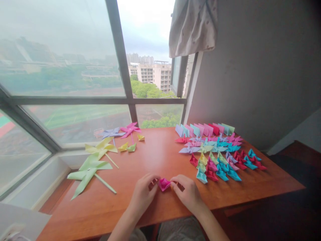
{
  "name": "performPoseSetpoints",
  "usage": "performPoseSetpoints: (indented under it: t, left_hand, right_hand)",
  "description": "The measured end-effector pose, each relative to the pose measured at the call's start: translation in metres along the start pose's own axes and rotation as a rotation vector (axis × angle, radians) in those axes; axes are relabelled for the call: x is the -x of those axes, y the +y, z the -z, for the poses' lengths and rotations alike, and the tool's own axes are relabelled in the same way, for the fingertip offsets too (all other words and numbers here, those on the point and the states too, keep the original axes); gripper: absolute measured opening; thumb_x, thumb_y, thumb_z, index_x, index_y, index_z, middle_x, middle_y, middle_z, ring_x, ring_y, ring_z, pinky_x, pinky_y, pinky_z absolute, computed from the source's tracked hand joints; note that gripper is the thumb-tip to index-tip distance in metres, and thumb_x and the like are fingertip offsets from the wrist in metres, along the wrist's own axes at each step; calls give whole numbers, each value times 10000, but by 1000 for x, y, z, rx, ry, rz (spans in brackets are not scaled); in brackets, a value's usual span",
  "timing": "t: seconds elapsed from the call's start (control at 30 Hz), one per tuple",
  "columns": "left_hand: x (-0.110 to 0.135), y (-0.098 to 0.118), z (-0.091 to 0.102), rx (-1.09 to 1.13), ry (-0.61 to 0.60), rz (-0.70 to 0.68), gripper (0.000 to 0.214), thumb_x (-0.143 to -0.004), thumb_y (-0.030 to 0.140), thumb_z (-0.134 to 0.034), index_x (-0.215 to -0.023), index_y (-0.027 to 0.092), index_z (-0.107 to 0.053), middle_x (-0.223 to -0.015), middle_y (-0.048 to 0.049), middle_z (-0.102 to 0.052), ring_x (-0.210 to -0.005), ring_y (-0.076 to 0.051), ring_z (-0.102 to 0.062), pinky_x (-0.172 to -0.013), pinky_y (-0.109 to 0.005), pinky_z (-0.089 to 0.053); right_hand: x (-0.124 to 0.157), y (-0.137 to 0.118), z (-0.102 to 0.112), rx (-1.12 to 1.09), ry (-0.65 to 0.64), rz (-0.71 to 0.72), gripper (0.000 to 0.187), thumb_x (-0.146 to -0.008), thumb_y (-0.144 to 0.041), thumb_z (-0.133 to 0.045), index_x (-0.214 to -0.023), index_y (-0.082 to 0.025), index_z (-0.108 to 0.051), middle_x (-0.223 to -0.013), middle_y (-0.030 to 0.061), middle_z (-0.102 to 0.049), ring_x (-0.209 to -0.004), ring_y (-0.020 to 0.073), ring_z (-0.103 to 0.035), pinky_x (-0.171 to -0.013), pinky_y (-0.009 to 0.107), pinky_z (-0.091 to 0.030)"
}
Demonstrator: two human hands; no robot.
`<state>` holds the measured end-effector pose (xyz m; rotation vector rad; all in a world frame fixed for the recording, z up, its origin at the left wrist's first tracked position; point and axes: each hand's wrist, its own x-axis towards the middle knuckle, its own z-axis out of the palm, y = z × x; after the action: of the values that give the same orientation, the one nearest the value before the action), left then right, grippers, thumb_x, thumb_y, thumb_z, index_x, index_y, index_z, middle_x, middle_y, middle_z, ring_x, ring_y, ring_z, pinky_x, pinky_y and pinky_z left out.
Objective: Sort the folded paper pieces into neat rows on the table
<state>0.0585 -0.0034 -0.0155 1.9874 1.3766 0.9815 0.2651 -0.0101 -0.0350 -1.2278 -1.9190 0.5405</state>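
Between my two hands, just above or on the wooden table (147, 154) near its front edge, is a small magenta folded paper boat (164, 184). My left hand (144, 189) pinches its left tip between thumb and fingers. At the other end, the thumb and fingers of my right hand (187, 192) are closed on the right tip. The boat's pointed middle and open sides show between the fingertips. Whether its base rests on the tabletop, I cannot tell.
Paper boats (222, 167) in several colours stand in rows on the right, behind them paper cranes (207, 145) and folded paper pieces (204, 129). Left lie a green pinwheel (89, 170), a yellow pinwheel (100, 147) and small folded pieces (131, 147). A window (75, 100) borders the table's far side.
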Motion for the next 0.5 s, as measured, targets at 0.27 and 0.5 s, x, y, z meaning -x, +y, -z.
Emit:
performPoseSetpoints:
  t: [0.27,0.5]
  left_hand:
    - [0,-1,2,101,67,65,227,-867,276,-536,-995,175,-693,-868,-70,-732,-696,-178,-655,-646,-276,-525]
    - [0,-12,1,69,39,63,243,-885,324,-514,-982,188,-689,-844,-59,-727,-698,-186,-655,-646,-279,-524]
  right_hand:
    - [0,-2,1,-8,114,9,207,-942,-284,-498,-889,-197,-678,-780,36,-675,-652,141,-602,-616,245,-477]
    - [16,9,58,179,450,-18,215,-938,-308,-515,-888,-199,-693,-824,63,-715,-723,166,-656,-681,267,-522]
